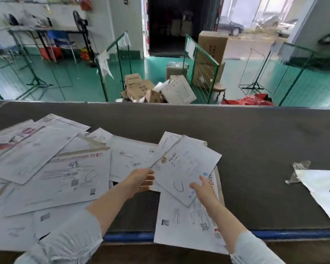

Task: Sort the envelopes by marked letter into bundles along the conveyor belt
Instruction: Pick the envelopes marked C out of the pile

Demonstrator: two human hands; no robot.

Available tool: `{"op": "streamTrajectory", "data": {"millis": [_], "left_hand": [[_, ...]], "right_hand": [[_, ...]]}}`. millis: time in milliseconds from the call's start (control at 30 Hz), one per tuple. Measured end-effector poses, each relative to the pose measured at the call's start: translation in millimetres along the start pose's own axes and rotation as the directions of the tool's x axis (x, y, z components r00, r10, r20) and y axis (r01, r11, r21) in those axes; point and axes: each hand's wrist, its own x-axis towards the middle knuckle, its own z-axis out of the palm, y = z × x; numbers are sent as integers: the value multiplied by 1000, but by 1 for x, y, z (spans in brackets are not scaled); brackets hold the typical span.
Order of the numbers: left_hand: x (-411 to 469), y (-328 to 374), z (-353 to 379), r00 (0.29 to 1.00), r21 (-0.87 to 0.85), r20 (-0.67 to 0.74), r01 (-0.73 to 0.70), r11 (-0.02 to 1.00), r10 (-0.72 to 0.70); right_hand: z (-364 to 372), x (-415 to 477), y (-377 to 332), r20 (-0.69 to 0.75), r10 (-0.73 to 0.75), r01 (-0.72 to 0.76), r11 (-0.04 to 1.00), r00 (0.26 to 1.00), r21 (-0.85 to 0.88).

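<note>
Squarely in the middle of things lies the C envelope [187, 164], tilted, its hand-drawn C facing up near its near edge. It rests on top of a lower envelope [179, 225], which overhangs the belt's near edge. By my reading this is the start of a C bundle, and the top piece is being set or squared on it.

At its near right corner the right hand [204, 187] lies with fingers straight and spread, touching the paper and gripping nothing, probably to steady it or slide it into line. At its left edge the left hand [139, 180] is loosely cupped and holds nothing I can make out. Whether it touches the edge is unclear.

Behind the C envelope a partly covered sheet [167, 140] shows a curved mark, too hidden to read. Left of it sprawls the unsorted pile [36, 159], overlapping at all angles. One piece there [74, 178] also bears a clear C, so it likely belongs with this bundle.

Well to the right, apart on the bare belt [255, 149], sits another envelope [324, 189] with a scrap of tape [299, 168] beside it, perhaps a separate bundle. Beyond the belt are boxes [151, 90] on a green floor.
</note>
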Motion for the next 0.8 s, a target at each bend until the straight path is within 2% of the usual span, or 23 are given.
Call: {"op": "streamTrajectory", "data": {"millis": [100, 200, 367, 467, 600, 700, 800], "left_hand": [[39, 10, -10, 998, 115, -58, 25, 993, -19], [75, 14, -15, 997, 265, -72, 17, 964, 2], [123, 15, -19, 995, 302, -96, 35, 953, -6], [152, 16, -19, 993, 376, -121, 41, 926, 5], [178, 17, -13, 993, 363, -120, 34, 931, 11], [179, 21, -7, 992, 324, -123, 38, 945, 2], [170, 28, 0, 999, 303, -27, 25, 953, -18]], "right_hand": [[6, 24, -5, -27, 49, -49, 998, 998, -30], [10, 42, -8, -78, 81, -91, 987, 994, -132], [9, 60, -9, -116, 177, -198, 956, 977, -215], [4, 76, 2, -154, 229, -252, 956, 961, -150], [0, 84, -2, -181, 291, -292, 956, 940, 20], [-3, 83, -14, -85, 332, -322, 940, 939, 107], [-4, 85, -16, -26, 376, -368, 917, 926, 153]]}}
